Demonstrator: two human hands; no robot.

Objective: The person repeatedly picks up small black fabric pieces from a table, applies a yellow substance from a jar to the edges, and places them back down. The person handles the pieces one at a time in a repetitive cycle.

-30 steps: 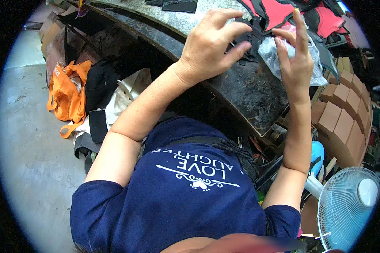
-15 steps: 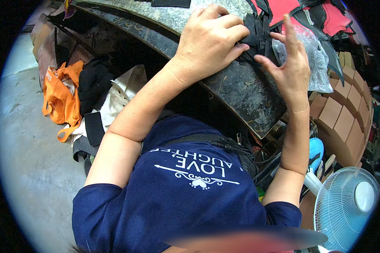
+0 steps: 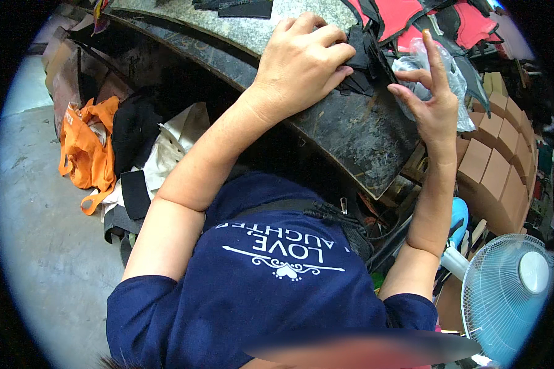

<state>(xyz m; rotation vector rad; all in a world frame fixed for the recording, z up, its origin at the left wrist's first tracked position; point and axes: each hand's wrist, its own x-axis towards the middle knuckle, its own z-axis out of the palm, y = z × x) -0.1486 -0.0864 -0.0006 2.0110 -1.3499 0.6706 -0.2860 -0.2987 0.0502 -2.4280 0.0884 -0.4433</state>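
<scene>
My left hand (image 3: 301, 64) lies palm down on a pile of black fabric pieces (image 3: 364, 56) at the near edge of the dark worktable (image 3: 357, 138), its fingers curled over them. My right hand (image 3: 429, 104) is raised beside the pile with fingers spread, its thumb and forefinger near a clear plastic bag (image 3: 443, 67). Whether it pinches the bag is unclear. Red and black fabric pieces (image 3: 406, 15) lie behind the bag on the table.
An orange bag (image 3: 89, 154), black and white cloths (image 3: 148, 154) sit on the concrete floor at left. Brown cardboard boxes (image 3: 492, 160) are stacked at right. A pale blue fan (image 3: 511, 289) stands at lower right. More black pieces (image 3: 240, 7) lie at the table's far side.
My left hand has stayed pressed on the black pieces. My right hand has lifted off the clear bag and opened its fingers, shifting slightly toward me.
</scene>
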